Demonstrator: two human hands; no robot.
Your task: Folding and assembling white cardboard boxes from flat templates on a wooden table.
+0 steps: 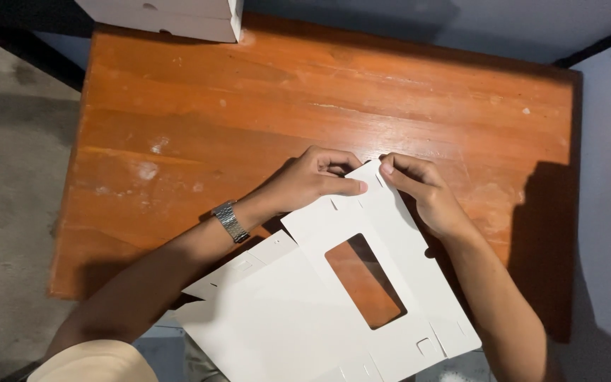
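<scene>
Pinching the far corner of a flat white cardboard box blank (319, 311) with both hands — that is what shows here. The left hand (316, 182) is closed on the top edge, thumb pressed flat on the card near a small slot, fingers curled behind. The right hand (419, 187) grips the same corner from the other side, fingertips bent onto the small tab at the top, thumb hidden underneath. The blank lies on the near half of the orange wooden desk (249, 106) and overhangs its near edge toward the person; its upper panel, tilted up a little, has a rectangular window cutout (364, 281) through which the desk shows. A metal wristwatch (230, 221) sits on the left wrist. A stack of white boxes (171, 18) rests at the far left edge of the desk, well apart from the hands.

Judgement on doing this fold well — keep the left thumb firm beside the slot as an anchor, let the right fingers bend the tab along its scored line, not across it. Press evenly so the thin card does not crease off-line or tear at the slot. Keeping the panel supported from below should stop the window section buckling.
</scene>
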